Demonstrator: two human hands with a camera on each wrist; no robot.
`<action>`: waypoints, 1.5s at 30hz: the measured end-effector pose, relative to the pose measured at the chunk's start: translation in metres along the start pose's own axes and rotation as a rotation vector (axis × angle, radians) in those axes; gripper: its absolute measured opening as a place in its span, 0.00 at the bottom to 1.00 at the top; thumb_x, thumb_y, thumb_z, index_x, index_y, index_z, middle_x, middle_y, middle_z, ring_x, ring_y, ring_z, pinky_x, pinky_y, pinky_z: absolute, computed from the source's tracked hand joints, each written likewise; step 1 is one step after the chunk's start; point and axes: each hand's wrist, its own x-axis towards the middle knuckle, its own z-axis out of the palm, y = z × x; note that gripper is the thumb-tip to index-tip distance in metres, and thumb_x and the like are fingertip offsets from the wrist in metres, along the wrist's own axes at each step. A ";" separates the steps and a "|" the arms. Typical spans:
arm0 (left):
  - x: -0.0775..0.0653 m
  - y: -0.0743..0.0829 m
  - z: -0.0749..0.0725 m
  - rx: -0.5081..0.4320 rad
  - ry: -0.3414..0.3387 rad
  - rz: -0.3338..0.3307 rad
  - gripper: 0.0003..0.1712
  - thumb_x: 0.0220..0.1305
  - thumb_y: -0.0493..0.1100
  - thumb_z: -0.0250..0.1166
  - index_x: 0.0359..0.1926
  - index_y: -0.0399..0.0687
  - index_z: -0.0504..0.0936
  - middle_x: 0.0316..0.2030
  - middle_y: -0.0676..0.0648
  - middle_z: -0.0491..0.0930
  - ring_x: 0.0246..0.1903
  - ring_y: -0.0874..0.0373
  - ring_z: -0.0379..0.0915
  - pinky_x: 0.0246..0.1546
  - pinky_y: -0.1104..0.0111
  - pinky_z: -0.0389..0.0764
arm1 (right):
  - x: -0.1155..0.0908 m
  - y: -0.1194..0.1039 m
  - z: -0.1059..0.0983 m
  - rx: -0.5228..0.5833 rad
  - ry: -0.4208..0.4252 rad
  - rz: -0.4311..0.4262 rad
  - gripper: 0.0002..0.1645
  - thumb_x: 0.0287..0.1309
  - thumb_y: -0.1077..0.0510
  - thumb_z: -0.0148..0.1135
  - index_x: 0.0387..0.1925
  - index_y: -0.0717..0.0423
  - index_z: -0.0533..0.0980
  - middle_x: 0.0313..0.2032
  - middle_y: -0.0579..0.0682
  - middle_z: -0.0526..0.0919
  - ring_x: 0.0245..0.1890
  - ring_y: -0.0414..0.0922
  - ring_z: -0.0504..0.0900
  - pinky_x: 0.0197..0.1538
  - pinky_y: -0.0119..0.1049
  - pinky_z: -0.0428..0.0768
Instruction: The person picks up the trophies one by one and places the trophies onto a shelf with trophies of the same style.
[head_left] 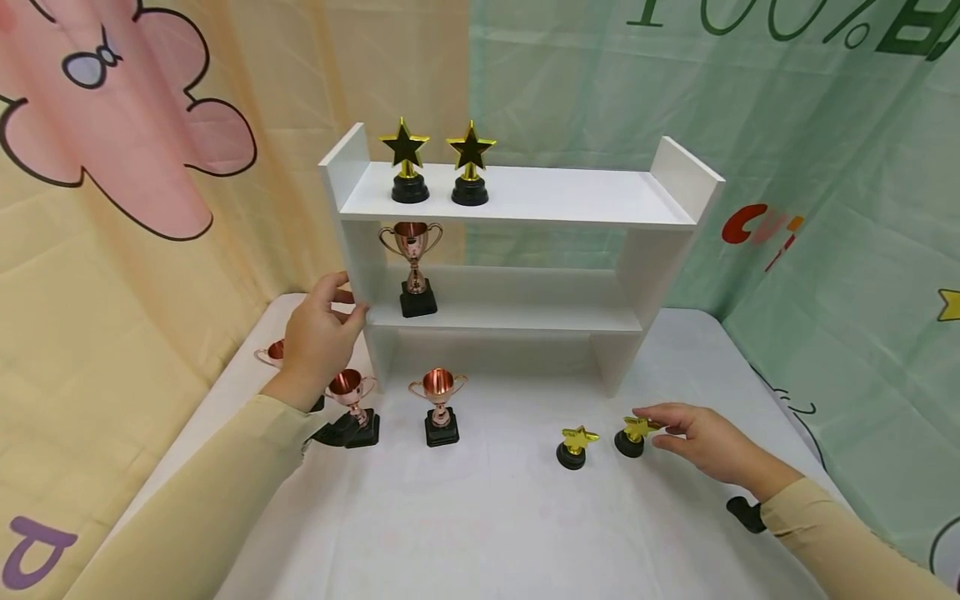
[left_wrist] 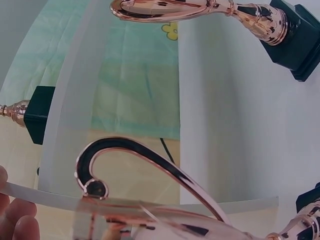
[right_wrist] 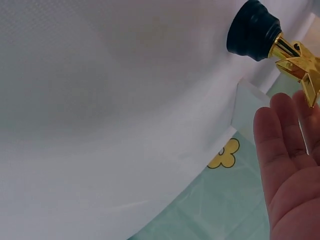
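My left hand is at the left side panel of a white shelf unit, its digits pinching the panel's front edge; in the left wrist view the fingertips show on its outer side. Below that hand stand rose-gold cup trophies on black bases: one close under the wrist, another in front of the shelf. With fingers extended, my right hand reaches around a gold star trophy on the table. In the right wrist view its star overlaps the fingertips. The right thumb is hidden there.
A second star trophy stands just left of the right hand's one. Two star trophies stand on the top board, and a cup trophy on the middle board. Another cup is partly hidden behind the left wrist. Printed curtains surround the white table.
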 end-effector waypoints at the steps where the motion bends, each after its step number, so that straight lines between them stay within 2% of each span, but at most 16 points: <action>1: 0.000 0.000 0.000 0.001 0.000 0.002 0.26 0.75 0.42 0.65 0.71 0.49 0.74 0.53 0.38 0.85 0.41 0.40 0.87 0.36 0.60 0.83 | 0.000 0.002 0.001 0.002 0.001 -0.001 0.27 0.66 0.63 0.69 0.66 0.56 0.80 0.63 0.60 0.83 0.61 0.61 0.83 0.56 0.49 0.87; 9: 0.000 -0.001 0.001 0.002 0.004 0.004 0.27 0.74 0.42 0.66 0.71 0.49 0.74 0.52 0.38 0.85 0.40 0.40 0.87 0.36 0.60 0.83 | 0.001 0.010 0.005 0.029 0.048 -0.042 0.28 0.65 0.66 0.69 0.66 0.59 0.79 0.61 0.62 0.84 0.57 0.60 0.86 0.51 0.37 0.89; 12: 0.000 -0.002 0.002 0.006 0.008 0.007 0.27 0.74 0.42 0.66 0.71 0.49 0.74 0.52 0.38 0.85 0.40 0.40 0.87 0.35 0.61 0.82 | 0.003 0.013 0.007 0.032 0.074 -0.071 0.27 0.64 0.67 0.69 0.65 0.60 0.80 0.60 0.61 0.85 0.56 0.56 0.87 0.50 0.32 0.88; 17: -0.001 -0.001 0.001 0.001 0.005 0.008 0.27 0.74 0.42 0.66 0.71 0.49 0.74 0.51 0.38 0.85 0.40 0.40 0.87 0.35 0.62 0.82 | 0.005 0.017 0.011 0.030 0.102 -0.069 0.26 0.65 0.68 0.68 0.64 0.59 0.81 0.59 0.59 0.87 0.55 0.47 0.88 0.49 0.27 0.86; 19: -0.001 0.000 0.001 -0.001 0.004 0.007 0.27 0.75 0.42 0.65 0.71 0.49 0.74 0.51 0.38 0.85 0.40 0.41 0.87 0.35 0.62 0.82 | 0.005 0.017 0.012 0.021 0.109 -0.063 0.27 0.65 0.68 0.67 0.65 0.59 0.80 0.58 0.58 0.87 0.55 0.47 0.88 0.49 0.27 0.87; 27: 0.000 -0.001 0.002 -0.008 0.002 0.003 0.27 0.75 0.42 0.66 0.71 0.50 0.74 0.51 0.38 0.85 0.40 0.41 0.88 0.35 0.62 0.82 | 0.007 0.015 0.015 0.031 0.102 -0.033 0.26 0.68 0.68 0.65 0.67 0.60 0.79 0.59 0.60 0.86 0.57 0.59 0.87 0.51 0.38 0.89; 32: -0.001 -0.001 0.002 -0.005 0.005 0.001 0.26 0.75 0.43 0.65 0.71 0.50 0.74 0.51 0.38 0.85 0.40 0.41 0.88 0.35 0.62 0.82 | 0.009 0.017 0.017 0.064 0.069 -0.007 0.27 0.68 0.68 0.65 0.68 0.61 0.77 0.62 0.62 0.84 0.60 0.59 0.85 0.53 0.39 0.88; 37: -0.001 -0.001 0.002 -0.007 0.005 0.004 0.26 0.75 0.43 0.65 0.71 0.50 0.74 0.52 0.38 0.85 0.40 0.40 0.88 0.35 0.62 0.82 | 0.009 0.019 0.019 0.038 0.085 -0.007 0.26 0.68 0.68 0.65 0.67 0.60 0.79 0.61 0.61 0.85 0.59 0.57 0.86 0.54 0.40 0.88; 45: -0.001 -0.001 0.002 -0.012 0.003 0.000 0.27 0.75 0.42 0.65 0.71 0.49 0.74 0.51 0.37 0.85 0.39 0.41 0.88 0.34 0.63 0.82 | 0.009 0.017 0.019 0.035 0.089 0.000 0.26 0.68 0.68 0.65 0.66 0.61 0.79 0.61 0.62 0.85 0.59 0.61 0.86 0.53 0.42 0.88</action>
